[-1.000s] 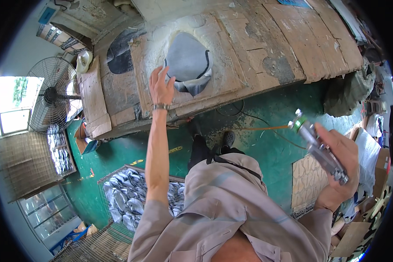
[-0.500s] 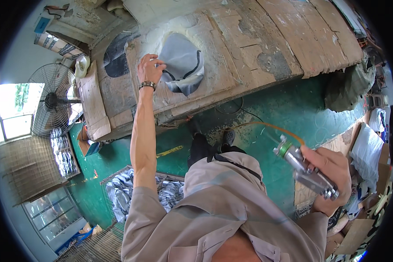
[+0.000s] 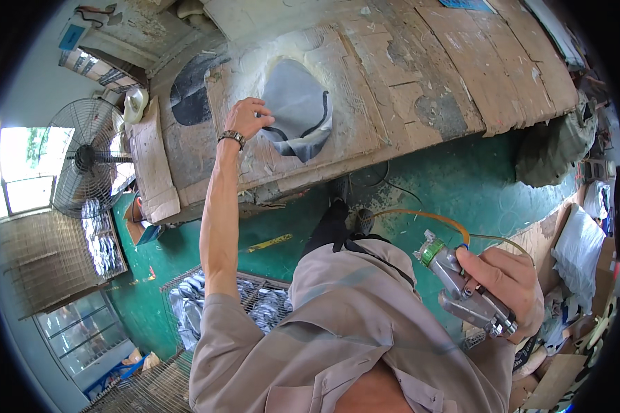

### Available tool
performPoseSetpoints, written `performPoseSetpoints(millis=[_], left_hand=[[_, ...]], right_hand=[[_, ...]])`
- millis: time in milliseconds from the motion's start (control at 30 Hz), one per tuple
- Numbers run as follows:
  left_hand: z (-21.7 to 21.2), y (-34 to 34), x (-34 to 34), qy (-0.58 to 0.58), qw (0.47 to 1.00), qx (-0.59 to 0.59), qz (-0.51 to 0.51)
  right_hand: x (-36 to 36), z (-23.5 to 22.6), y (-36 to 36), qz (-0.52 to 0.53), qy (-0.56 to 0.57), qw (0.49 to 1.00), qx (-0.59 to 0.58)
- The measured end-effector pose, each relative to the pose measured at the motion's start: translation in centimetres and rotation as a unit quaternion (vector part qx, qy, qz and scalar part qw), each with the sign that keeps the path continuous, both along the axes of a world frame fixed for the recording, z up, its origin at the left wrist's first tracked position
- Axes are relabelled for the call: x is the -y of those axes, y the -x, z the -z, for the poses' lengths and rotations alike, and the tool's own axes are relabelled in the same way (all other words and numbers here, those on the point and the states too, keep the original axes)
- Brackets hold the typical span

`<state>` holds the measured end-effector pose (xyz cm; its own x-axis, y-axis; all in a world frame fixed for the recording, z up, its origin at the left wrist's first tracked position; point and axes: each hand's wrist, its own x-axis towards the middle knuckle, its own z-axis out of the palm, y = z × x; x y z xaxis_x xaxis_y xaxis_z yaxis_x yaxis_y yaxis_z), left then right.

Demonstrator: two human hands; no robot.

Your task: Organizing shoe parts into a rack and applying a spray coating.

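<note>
The grey cloth [image 3: 293,96] lies on the worktop [image 3: 439,115], black-banded, near edge folded; the green-ringed silver spray gun [image 3: 461,286] slants mid-air.

fabric piece [image 3: 293,96] on the bench [image 3: 455,117], fan [image 3: 84,157] at its left.

The right hand [image 3: 508,282] has drawn the spray gun [image 3: 451,275] nearer the body and the left hand [image 3: 243,118] has curled its fingers [image 3: 262,122].

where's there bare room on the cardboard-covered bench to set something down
Widest: the brown cardboard-covered bench right of the grey, rounded, black-striped sheet, towards the bench's right end. Smaller: between the flat black patch and the front edge. Crowded: at that sheet's left edge, where the bare left hand has its fingers.
</note>
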<state>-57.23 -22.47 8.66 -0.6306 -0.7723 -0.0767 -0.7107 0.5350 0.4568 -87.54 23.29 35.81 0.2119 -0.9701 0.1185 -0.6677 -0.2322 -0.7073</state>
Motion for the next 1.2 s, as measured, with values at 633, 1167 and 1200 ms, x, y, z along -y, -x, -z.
performPoseSetpoints(millis=[633, 1167, 1200], left_hand=[[-12.7, 6.9, 1.6, 0.128, 0.986, 0.015, 0.108], [-4.1, 35.2, 8.2, 0.357, 0.93, -0.016, 0.08], [0.0, 36.1, 7.7, 0.309, 0.948, 0.033, 0.07]], right_hand=[[1.9, -0.7, 0.4, 0.167, -0.086, 0.98, 0.062], [0.7, 4.5, -3.3, 0.485, -0.148, 0.855, 0.113], [0.7, 4.5, -3.5, 0.482, -0.146, 0.856, 0.116]])
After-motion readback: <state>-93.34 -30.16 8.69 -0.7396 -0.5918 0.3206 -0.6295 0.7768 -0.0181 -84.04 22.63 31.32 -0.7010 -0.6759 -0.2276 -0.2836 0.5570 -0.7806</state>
